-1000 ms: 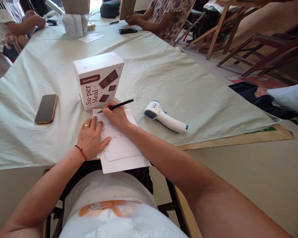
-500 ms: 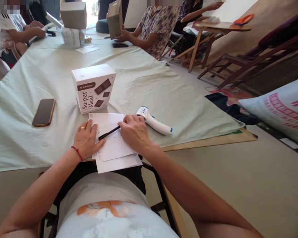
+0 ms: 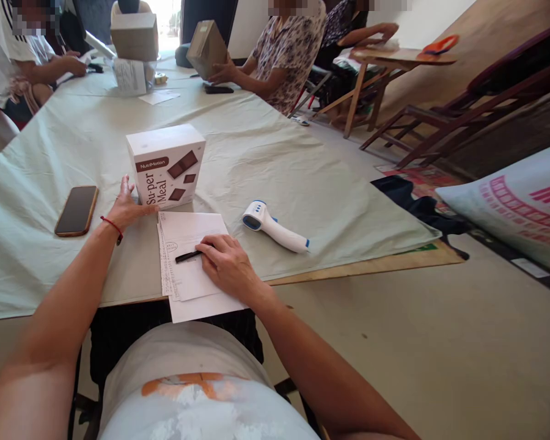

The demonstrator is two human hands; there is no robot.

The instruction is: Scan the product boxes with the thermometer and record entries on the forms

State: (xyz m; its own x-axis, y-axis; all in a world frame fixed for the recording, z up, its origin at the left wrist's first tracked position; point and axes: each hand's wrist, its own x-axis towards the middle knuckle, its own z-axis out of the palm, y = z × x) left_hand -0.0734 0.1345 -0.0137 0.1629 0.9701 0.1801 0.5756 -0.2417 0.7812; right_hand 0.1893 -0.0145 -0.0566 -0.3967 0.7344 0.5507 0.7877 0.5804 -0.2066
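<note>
My left hand (image 3: 129, 206) is at the lower left corner of a white "Su-per Meal" box (image 3: 168, 168), thumb and fingers spread apart around that corner. Whether it presses on the cardboard I cannot tell. Resting on the stack of white papers (image 3: 190, 278), my right hand (image 3: 227, 263) has its fingers closed on a black pen (image 3: 187, 256), whose tip end points left. Print and a small oval mark show along the sheets' left side. A white and blue infrared thermometer (image 3: 275, 227) lies to the right of the papers.
A phone (image 3: 77, 211) lies left of the box. Across the cloth-covered table (image 3: 266, 159), one person holds a cardboard box (image 3: 207, 50); another box (image 3: 134, 36) sits on a clear container (image 3: 131, 74). A folding chair (image 3: 440, 116) and a printed white sack (image 3: 513, 208) are on the right.
My left hand has left the papers and moved up and left to the white box. My right hand has come down and left on the papers, still with the pen, away from the thermometer.
</note>
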